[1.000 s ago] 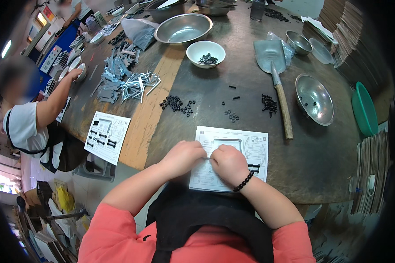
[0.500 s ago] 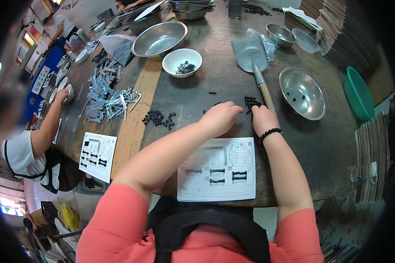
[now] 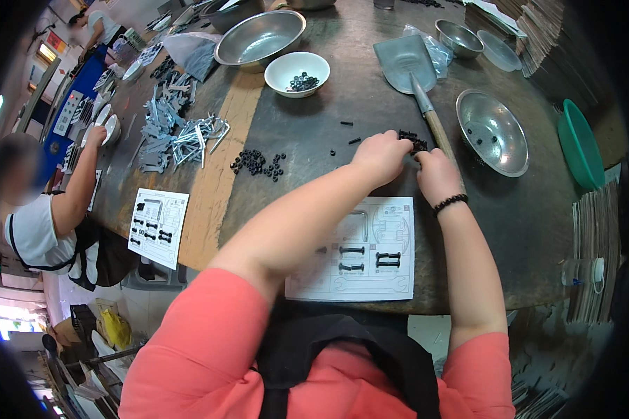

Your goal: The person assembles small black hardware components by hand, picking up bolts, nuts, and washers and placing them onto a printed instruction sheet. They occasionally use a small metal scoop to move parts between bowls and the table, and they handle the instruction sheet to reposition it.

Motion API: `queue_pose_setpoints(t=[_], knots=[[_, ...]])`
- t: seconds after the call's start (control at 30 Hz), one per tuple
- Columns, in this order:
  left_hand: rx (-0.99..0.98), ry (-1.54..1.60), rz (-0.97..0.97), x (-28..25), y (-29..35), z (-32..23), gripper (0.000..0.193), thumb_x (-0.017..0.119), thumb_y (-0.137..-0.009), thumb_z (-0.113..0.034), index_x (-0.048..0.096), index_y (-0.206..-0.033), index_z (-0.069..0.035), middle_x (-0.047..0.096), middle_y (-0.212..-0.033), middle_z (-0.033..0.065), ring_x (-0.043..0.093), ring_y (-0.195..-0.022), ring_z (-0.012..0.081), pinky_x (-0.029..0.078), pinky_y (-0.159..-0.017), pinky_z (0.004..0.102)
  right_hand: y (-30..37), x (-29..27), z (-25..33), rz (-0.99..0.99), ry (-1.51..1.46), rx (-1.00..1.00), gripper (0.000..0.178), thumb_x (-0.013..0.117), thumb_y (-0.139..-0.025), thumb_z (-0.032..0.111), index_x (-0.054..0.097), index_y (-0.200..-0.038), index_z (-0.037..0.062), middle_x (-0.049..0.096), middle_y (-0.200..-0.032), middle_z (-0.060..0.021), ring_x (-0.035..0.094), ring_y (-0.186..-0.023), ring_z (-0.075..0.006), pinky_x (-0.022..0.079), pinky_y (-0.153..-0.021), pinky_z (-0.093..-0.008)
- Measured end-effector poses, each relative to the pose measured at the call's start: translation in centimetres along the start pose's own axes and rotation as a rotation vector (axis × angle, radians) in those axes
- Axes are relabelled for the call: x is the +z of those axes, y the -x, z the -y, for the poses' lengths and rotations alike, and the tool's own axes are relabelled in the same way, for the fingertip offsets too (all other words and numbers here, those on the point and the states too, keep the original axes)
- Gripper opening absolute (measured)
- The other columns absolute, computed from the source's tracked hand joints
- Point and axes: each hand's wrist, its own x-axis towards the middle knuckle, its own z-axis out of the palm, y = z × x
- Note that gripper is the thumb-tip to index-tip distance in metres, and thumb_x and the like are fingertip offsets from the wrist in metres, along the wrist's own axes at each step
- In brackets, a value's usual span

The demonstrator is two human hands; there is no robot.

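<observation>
My left hand [image 3: 383,159] is closed, its fingertips pinched beside a small pile of black bolts [image 3: 414,140]. What those fingers hold, if anything, is hidden. My right hand [image 3: 439,177], with a dark bead bracelet at the wrist, pinches a black bolt at the near side of the pile; the fingertips of both hands almost meet. Under my left forearm lies a printed sheet [image 3: 377,285] with several black bolt assemblies on its pictures. Two loose bolts [image 3: 346,123] lie left of the pile. Farther left is a heap of black nuts [image 3: 257,164].
A metal scoop [image 3: 407,59] with a wooden handle lies beyond my right hand. Around stand a white bowl [image 3: 278,72] of nuts, steel bowls [image 3: 514,143] and a green basin [image 3: 581,146]. Wrenches and hex keys [image 3: 197,140] are heaped left. A co-worker [image 3: 42,216] reaches toward small bowls.
My left hand has moved right, from the loose bolts to the pile beside my right hand. The view has shifted slightly, and the co-worker's hand remains at the small bowls.
</observation>
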Motion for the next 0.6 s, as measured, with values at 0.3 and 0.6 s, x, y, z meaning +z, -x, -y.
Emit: queue_pose_setpoints(t=[0.3, 0.6], knots=[[0.003, 0.144, 0.028, -8.0, 15.9, 4.2, 0.016, 0.061, -0.081, -0.009, 0.064, -0.096, -0.007, 0.064, -0.090, 0.0129, 0.062, -0.084, 0.0302, 0.050, -0.073, 0.0373, 6.5, -4.0, 7.0, 0.138, -0.400, -0.248, 0.014, 0.059, -0.076, 0.005, 0.063, -0.090, 0.0041, 0.061, -0.085, -0.0134, 0.059, -0.081, -0.0308, 0.049, -0.072, -0.0371], [0.109, 0.089, 0.092, -4.7, 24.7, 2.7, 0.015, 0.058, -0.076, -0.014, 0.060, -0.089, -0.008, 0.057, -0.080, 0.0109, 0.058, -0.077, 0.0312, 0.048, -0.066, 0.0420, 13.8, 0.0, 12.9, 0.287, -0.370, -0.551, 0.011, 0.066, -0.071, 0.011, 0.061, -0.080, 0.0080, 0.052, -0.073, -0.0080, 0.054, -0.072, -0.0272, 0.046, -0.063, -0.0383]])
